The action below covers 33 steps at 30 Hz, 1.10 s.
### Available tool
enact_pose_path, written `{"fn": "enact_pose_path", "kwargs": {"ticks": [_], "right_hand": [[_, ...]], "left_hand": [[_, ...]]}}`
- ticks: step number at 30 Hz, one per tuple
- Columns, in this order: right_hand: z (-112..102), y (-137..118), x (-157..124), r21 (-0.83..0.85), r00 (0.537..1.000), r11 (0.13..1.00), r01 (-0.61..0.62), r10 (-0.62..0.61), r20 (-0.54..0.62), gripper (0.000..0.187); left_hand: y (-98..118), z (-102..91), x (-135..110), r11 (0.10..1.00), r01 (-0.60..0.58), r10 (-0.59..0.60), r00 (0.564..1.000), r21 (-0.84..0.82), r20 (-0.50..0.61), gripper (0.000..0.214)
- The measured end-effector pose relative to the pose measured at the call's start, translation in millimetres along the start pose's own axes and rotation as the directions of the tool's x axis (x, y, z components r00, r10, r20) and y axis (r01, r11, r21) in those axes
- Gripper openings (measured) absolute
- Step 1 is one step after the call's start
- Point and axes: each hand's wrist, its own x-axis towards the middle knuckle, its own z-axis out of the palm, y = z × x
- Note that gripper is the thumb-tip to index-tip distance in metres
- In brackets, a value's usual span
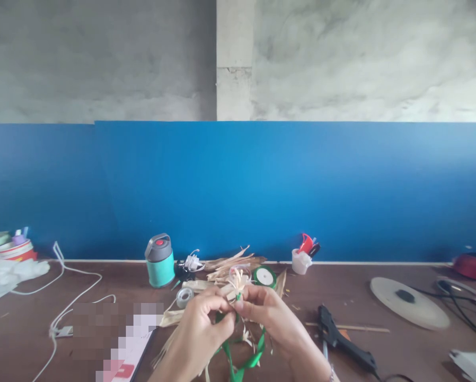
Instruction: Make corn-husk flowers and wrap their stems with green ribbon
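Bare grey concrete (142, 58) rises above a smooth blue panel (262, 185), and below it runs a brown table (333, 286), its surface littered with pale scraps. At the near middle edge, the left hand (202, 330) and the right hand (270, 317) meet at a small cream flower (240, 279), held upright with its head clear of the fingers, presumably so that the stem can be worked without crushing it. Right thumb and forefinger pinch the stem just under the petals; left thumb and fingers are drawn narrow and appear to grip the green ribbon (257, 353), though the exact contact is hidden. Satin in sheen, the ribbon hangs in a slack loop below the hands. Petals are thin, splayed and papery, similar in tone to the dry, fibrous husks (226, 264) heaped behind. A round spool (264, 276) with a white centre and a clear tape roll (184, 297) lie near the hands, probably for easy reach. A black glue gun (346, 339) rests on its side, touching or just over a thin wooden stick (371, 329); overlap prevents confirmation.
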Motion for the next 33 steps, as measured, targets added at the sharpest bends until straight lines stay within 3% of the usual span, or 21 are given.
{"fn": "enact_pose_path", "kwargs": {"ticks": [5, 11, 15, 21, 26, 33], "right_hand": [[-2.7, 1.6, 0.0, -0.019, 0.999, 1.000, 0.000, 0.000, -0.036, 0.034], [-7.2, -8.3, -2.6, -0.015, 0.994, 0.997, -0.078, 0.079, 0.074, 0.041], [-7.8, -9.8, -2.3, -0.029, 0.994, 0.997, -0.066, 0.069, 0.090, 0.044], [-6.3, -9.6, -4.0, -0.112, 0.991, 0.992, -0.050, 0.063, 0.119, 0.046], [-5.0, -14.5, -6.6, -0.137, 0.985, 0.987, -0.080, 0.099, 0.140, 0.046], [-9.8, -12.8, -5.1, -0.306, 0.998, 0.951, -0.044, 0.057, 0.033, 0.044]], "left_hand": [[-0.8, -0.8, 2.2, 0.989, -0.047, 0.057, 0.996, 0.142, -0.068, 0.023], [-0.8, -1.1, -4.4, 0.993, 0.100, -0.093, 0.989, -0.064, 0.113, 0.013], [1.7, 0.6, -7.1, 0.995, 0.079, -0.074, 0.994, -0.068, 0.074, 0.012], [3.7, -0.2, -3.5, 0.968, 0.211, -0.188, 0.969, -0.134, 0.163, 0.005], [-1.8, -0.2, -3.5, 0.961, 0.241, -0.210, 0.955, -0.134, 0.210, 0.005], [-2.0, 4.8, -0.7, 0.969, 0.185, -0.157, 0.973, -0.162, 0.171, 0.010]]}}
